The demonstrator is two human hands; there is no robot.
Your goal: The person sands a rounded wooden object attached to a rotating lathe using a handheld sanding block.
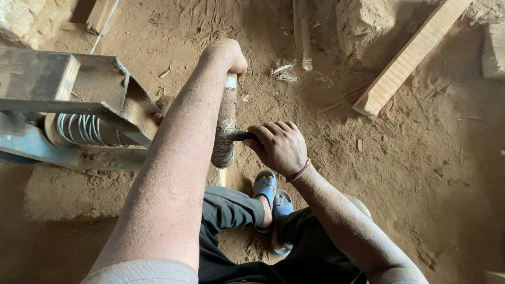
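Nearest the lens, the person's left forearm is stretching up the middle of the head view, dusted with sawdust, and the left hand (227,54) at twelve o'clock is wrapping tight around the top of an upright wooden handle (225,129) bound in frayed wrapping. Just to its right, at about three o'clock of that handle, the right hand (280,147) is closing firmly on a short dark rod (243,135) sticking sideways out of the handle. A thread bracelet (300,171) is sitting on that wrist. At nine o'clock a grey metal frame (79,100) is holding a ribbed roller (81,129). Below, at six o'clock, blue sandals (273,195) are resting on the sandy floor (421,158), and a wooden plank (407,58) is lying at two o'clock.
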